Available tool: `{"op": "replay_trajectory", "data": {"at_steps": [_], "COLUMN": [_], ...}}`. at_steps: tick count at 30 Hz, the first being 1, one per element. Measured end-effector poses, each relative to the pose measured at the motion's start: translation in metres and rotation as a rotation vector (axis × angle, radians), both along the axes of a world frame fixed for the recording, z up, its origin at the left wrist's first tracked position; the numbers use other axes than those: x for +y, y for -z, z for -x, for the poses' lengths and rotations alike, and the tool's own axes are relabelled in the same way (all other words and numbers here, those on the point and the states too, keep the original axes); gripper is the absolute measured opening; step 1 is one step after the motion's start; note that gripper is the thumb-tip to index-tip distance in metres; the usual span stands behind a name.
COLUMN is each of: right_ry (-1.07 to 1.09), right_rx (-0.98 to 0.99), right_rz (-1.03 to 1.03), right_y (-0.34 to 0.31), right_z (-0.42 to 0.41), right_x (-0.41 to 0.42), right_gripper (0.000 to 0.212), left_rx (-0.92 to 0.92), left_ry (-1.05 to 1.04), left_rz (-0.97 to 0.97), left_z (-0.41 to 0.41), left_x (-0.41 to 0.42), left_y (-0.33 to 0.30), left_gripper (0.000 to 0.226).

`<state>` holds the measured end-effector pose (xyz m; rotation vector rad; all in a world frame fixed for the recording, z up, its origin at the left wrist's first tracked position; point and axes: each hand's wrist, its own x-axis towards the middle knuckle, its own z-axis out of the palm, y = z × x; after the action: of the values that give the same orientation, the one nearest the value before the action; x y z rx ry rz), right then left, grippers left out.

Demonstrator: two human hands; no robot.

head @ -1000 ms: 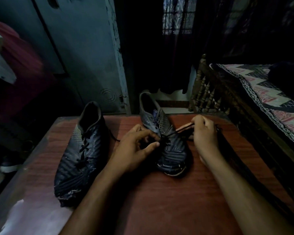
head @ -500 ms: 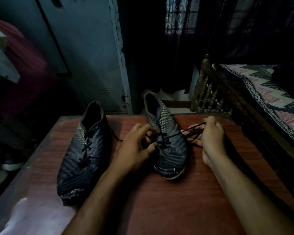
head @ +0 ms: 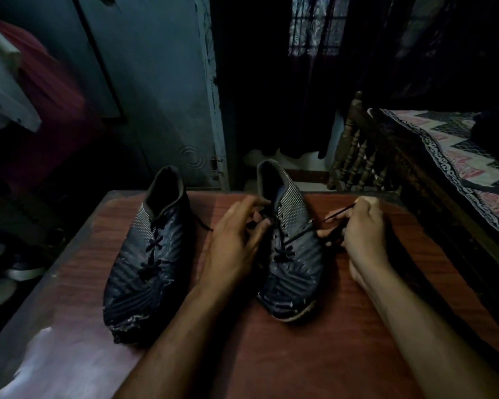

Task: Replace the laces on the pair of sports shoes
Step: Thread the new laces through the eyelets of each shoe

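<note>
Two dark shoes are sitting side by side on the table point(head: 343, 341), toes toward the person. Right hand point(head: 363, 226) is pinching the lace point(head: 303, 233) and drawing it taut out of the right shoe point(head: 293, 249). Left hand point(head: 236, 243) is resting curled fingers at that shoe's eyelets; whether it is gripping lace I cannot tell. Left shoe point(head: 144, 260) is sitting laced, untouched. Lace is looking thin, limp, light: best pinched near its tip
</note>
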<state>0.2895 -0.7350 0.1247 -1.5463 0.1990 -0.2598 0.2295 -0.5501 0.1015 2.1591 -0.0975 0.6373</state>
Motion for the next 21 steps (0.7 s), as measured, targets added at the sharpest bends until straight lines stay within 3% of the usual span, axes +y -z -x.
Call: {"op": "replay_trajectory", "data": {"at_steps": [2, 13, 15, 18, 21], "right_ry": [-0.015, -0.104, -0.121, -0.063, -0.144], "right_rx": [0.026, 0.111, 0.007, -0.250, -0.439], "right_rz": [-0.040, -0.070, 0.036, 0.360, 0.404], "right_y": [0.004, 0.013, 0.010, -0.003, -0.018], "right_z": [-0.002, -0.013, -0.015, -0.014, -0.003], "right_x": [0.001, -0.006, -0.012, -0.018, -0.010], "right_gripper": [0.020, 0.020, 0.020, 0.018, 0.015], "left_rx": [-0.023, 0.099, 0.105, 0.087, 0.032], "left_ry": [-0.026, -0.069, -0.070, -0.066, -0.089], "left_rz": [0.000, 0.317, 0.300, 0.244, 0.125], "left_z": [-0.001, 0.006, 0.006, 0.002, 0.002], "left_x": [0.000, -0.007, -0.008, -0.006, -0.005], "left_y": [0.000, -0.008, -0.007, -0.003, -0.003], "left_gripper": [0.005, 0.012, 0.009, 0.011, 0.021]}}
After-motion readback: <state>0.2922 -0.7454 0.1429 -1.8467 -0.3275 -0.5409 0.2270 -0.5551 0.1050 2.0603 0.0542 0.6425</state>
